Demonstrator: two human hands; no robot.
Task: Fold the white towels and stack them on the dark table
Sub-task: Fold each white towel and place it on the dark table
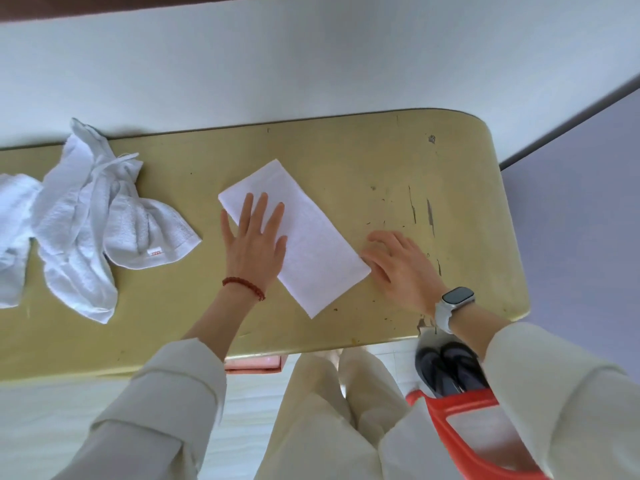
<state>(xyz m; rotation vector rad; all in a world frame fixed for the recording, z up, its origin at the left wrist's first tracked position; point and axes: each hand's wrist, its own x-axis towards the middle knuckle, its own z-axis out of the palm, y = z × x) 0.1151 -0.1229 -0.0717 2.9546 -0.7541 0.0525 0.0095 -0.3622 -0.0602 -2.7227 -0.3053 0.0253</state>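
The folded white towel [294, 237] lies as a flat, slanted rectangle near the middle of the yellowish table [346, 161], one short end toward the far edge and the other toward the near edge. The left hand [254, 237] rests flat on the towel's left half, fingers straight and spread, palm pressing down, thumb out over the bare tabletop. The right hand [398, 265] lies on the table just beside the towel's right corner, fingers relaxed and slightly bent, fingertips touching the cloth's edge; it grips nothing. A red bead bracelet [244, 285] circles the left wrist, and a smartwatch with a white band [453, 303] sits on the right wrist. Both arms wear cream sleeves [166, 393].

Left of the folded towel, well apart from it, a heap of crumpled white towels [90, 220] sprawls across the table, one showing a small red label [155, 252]. Beyond the table's far edge is a white surface [277, 64]. Below the table's near edge, a red plastic chair [464, 434] and dark shoes [446, 368] show on the right.
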